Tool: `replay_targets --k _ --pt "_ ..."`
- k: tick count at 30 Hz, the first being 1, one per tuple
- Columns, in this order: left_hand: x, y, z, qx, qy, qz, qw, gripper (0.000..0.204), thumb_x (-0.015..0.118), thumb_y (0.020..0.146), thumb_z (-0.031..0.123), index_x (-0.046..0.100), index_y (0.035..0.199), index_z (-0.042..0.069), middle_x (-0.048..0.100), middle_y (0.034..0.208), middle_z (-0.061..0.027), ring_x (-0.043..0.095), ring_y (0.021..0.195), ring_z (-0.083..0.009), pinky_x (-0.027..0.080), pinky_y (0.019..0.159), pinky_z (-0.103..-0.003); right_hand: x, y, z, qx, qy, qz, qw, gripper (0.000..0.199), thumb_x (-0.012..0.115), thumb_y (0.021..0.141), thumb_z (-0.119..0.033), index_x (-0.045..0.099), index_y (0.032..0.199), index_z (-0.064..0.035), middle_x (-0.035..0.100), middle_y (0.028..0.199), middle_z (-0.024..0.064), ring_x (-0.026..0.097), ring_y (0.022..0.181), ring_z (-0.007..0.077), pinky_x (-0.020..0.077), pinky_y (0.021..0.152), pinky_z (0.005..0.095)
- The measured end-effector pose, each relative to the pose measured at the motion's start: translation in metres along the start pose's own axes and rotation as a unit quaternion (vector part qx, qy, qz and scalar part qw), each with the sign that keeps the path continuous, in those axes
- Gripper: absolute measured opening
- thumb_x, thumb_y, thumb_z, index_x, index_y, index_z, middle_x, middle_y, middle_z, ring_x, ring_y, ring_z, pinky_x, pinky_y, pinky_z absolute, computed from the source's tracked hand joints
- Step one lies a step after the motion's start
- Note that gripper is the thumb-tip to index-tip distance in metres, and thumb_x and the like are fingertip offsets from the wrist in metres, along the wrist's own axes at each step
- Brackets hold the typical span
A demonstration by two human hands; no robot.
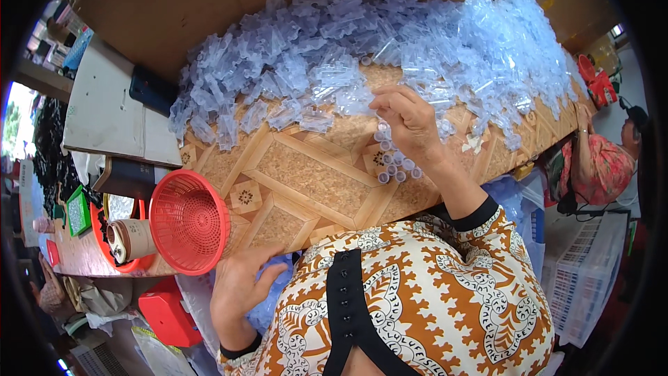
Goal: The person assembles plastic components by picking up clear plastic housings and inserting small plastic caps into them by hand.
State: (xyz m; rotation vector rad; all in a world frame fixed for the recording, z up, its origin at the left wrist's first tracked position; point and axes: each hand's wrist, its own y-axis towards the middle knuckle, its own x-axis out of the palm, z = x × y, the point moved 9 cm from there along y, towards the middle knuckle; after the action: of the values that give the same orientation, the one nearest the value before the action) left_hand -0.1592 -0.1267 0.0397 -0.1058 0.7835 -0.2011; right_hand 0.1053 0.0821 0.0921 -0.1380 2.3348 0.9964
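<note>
Patterned tabletop (306, 163) under clear plastic pieces (278, 63), right hand (412, 124) beside them, grip unclear, left hand (240, 284) with thumb apart.

Right hand (412, 125) by heaped clear plastic pieces (292, 52); left hand (240, 285) near red perforated basket (189, 221)

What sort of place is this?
Likely a small workshop: a large heap of clear plastic pieces covers the far side of the table, a red basket is at left, and another person is at the right end.
</note>
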Motion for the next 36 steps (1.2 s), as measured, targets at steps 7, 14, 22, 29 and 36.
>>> replay_targets --k 7,14,22,29,36 --pt "0.033 0.123 0.047 0.034 -0.426 0.116 0.897 0.044 0.062 0.100 0.011 0.048 0.140 -0.001 0.068 0.093 -0.0045 0.064 0.073 -0.0099 0.052 0.062 -0.024 -0.017 -0.019 -0.026 -0.083 -0.015 -0.002 0.996 0.014 0.064 0.079 0.007 0.069 0.088 -0.0026 0.070 0.102 0.0155 0.070 0.089 0.0304 0.0564 0.073 0.0366" --pt "0.065 0.184 0.083 0.024 -0.494 0.056 0.867 0.029 0.059 0.101 0.008 0.055 0.128 0.000 0.065 0.091 -0.0047 0.063 0.070 -0.0066 0.053 0.057 -0.019 -0.020 -0.047 -0.003 0.095 0.199 -0.054 0.974 0.031 0.065 0.087 0.004 0.066 0.117 -0.0009 0.068 0.106 0.0105 0.068 0.093 0.0209 0.0540 0.078 0.0298" --pt "0.073 0.197 0.132 0.067 -0.434 0.023 0.898 0.024 0.062 0.098 0.002 0.062 0.122 0.003 0.064 0.097 -0.0035 0.061 0.070 -0.0056 0.052 0.056 -0.018 -0.011 -0.069 0.037 0.281 0.571 -0.093 0.766 0.056 0.075 0.087 -0.004 0.053 0.139 0.0003 0.059 0.106 -0.0004 0.058 0.096 0.0079 0.0519 0.082 0.0241" --pt "0.083 0.210 0.170 0.084 -0.388 0.065 0.915 0.035 0.066 0.095 0.001 0.057 0.128 0.003 0.060 0.110 -0.0060 0.060 0.073 -0.0044 0.047 0.051 -0.018 -0.037 -0.062 0.039 0.238 0.672 -0.075 0.697 0.073 0.080 0.083 -0.006 0.044 0.146 0.0004 0.057 0.126 0.0054 0.060 0.103 0.0111 0.0511 0.087 0.0251" --pt "0.034 0.238 0.166 0.104 -0.037 0.293 0.950 0.046 0.070 0.094 0.017 0.053 0.135 0.004 0.065 0.114 -0.0110 0.064 0.093 -0.0165 0.052 0.074 -0.030 -0.066 -0.073 0.086 0.292 0.681 -0.009 0.671 0.080 0.086 0.076 -0.021 0.047 0.142 -0.0003 0.059 0.128 0.0091 0.060 0.110 0.0149 0.0486 0.093 0.0280"
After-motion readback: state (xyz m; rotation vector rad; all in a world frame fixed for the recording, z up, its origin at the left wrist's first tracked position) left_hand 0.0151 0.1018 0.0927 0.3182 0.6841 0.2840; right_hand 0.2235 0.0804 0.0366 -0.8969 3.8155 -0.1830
